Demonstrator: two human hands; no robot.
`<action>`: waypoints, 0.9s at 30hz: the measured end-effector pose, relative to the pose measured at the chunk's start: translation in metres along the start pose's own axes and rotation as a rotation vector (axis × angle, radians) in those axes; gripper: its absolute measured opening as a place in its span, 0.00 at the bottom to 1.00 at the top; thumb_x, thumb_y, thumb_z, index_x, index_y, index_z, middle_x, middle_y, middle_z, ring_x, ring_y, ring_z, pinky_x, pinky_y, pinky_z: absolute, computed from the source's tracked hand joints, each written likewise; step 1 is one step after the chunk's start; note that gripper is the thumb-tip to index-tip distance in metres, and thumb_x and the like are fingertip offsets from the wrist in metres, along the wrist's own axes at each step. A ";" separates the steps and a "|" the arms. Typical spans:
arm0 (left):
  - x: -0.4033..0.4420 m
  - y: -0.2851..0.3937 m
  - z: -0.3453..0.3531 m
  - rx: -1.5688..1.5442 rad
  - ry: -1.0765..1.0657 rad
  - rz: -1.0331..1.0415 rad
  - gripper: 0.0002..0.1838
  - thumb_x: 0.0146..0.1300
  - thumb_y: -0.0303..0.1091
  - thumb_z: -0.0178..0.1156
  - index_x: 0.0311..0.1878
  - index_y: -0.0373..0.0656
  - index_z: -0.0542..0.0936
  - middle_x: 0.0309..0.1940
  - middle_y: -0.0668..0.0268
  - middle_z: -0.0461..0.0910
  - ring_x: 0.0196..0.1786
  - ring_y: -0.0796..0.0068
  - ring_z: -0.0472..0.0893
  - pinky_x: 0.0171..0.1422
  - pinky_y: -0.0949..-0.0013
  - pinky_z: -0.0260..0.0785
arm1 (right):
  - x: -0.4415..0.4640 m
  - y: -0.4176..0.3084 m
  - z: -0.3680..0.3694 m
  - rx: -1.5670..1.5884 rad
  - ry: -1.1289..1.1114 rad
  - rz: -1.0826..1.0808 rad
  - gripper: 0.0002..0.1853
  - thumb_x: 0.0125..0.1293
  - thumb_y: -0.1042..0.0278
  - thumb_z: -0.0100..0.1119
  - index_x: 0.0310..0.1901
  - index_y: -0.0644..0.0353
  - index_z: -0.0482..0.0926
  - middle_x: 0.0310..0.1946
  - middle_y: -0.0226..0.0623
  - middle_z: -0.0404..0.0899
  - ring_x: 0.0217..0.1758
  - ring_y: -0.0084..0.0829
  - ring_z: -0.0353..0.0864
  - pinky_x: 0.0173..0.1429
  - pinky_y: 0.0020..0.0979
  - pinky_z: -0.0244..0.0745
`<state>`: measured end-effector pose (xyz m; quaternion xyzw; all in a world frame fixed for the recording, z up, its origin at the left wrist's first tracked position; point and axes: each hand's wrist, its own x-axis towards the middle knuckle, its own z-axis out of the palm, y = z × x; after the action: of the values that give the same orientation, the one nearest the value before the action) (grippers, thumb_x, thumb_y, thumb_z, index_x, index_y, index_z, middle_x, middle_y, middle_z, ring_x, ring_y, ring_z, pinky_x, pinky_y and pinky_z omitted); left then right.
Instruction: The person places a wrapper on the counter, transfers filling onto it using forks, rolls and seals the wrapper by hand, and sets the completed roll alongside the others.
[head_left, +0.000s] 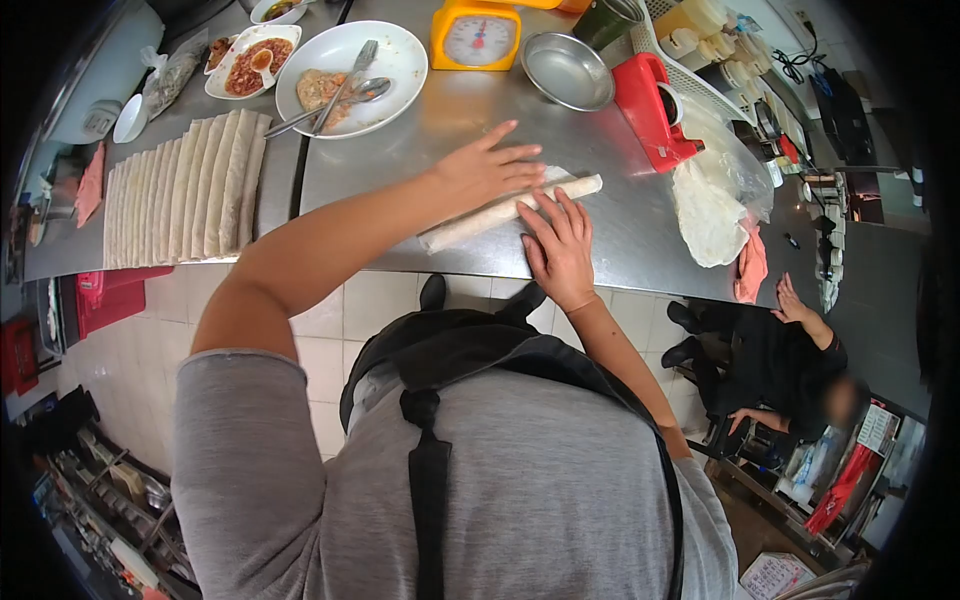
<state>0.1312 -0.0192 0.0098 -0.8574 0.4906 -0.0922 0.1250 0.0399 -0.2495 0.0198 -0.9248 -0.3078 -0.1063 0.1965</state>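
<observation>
The grey metal table point(400, 240) stands over a pale tiled floor point(330, 300); both bare hands, left point(487, 170) and right point(562, 240), fingers spread, press the long white roll point(510, 208).

Up the arm from the bare left hand point(487, 168), a heathered grey short sleeve point(245, 450) ends in a stitched hem above the elbow; just behind the bare right hand point(562, 245) a thin line, perhaps a cord, circles the wrist; bodyward of both hands lie dark shoes point(433, 293), black apron cloth point(450, 345), a knotted black strap point(429, 490) and the grey top point(550, 480).
</observation>
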 end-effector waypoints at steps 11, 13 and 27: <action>0.013 -0.014 0.007 0.220 -0.081 -0.037 0.35 0.77 0.43 0.46 0.85 0.60 0.52 0.85 0.82 0.51 0.87 0.76 0.46 0.88 0.38 0.27 | -0.003 0.000 -0.001 -0.002 -0.011 0.005 0.27 0.67 0.68 0.62 0.69 0.44 0.77 0.73 0.35 0.69 0.80 0.48 0.59 0.82 0.56 0.49; -0.040 -0.018 -0.001 0.056 -0.019 -0.136 0.34 0.73 0.38 0.51 0.82 0.55 0.60 0.84 0.78 0.56 0.86 0.72 0.50 0.89 0.40 0.33 | -0.002 0.000 -0.001 0.006 -0.016 0.011 0.27 0.67 0.68 0.62 0.69 0.44 0.77 0.73 0.35 0.69 0.80 0.47 0.59 0.82 0.57 0.48; -0.082 0.083 -0.051 -0.733 0.473 -0.737 0.20 0.59 0.28 0.68 0.56 0.45 0.83 0.52 0.65 0.82 0.57 0.60 0.77 0.61 0.56 0.66 | 0.026 0.004 0.003 -0.088 -0.134 -0.073 0.35 0.70 0.51 0.63 0.76 0.47 0.67 0.77 0.38 0.63 0.83 0.51 0.54 0.83 0.63 0.40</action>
<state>0.0078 0.0048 0.0304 -0.9153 0.1734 -0.1428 -0.3343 0.0628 -0.2372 0.0240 -0.9258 -0.3488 -0.0649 0.1305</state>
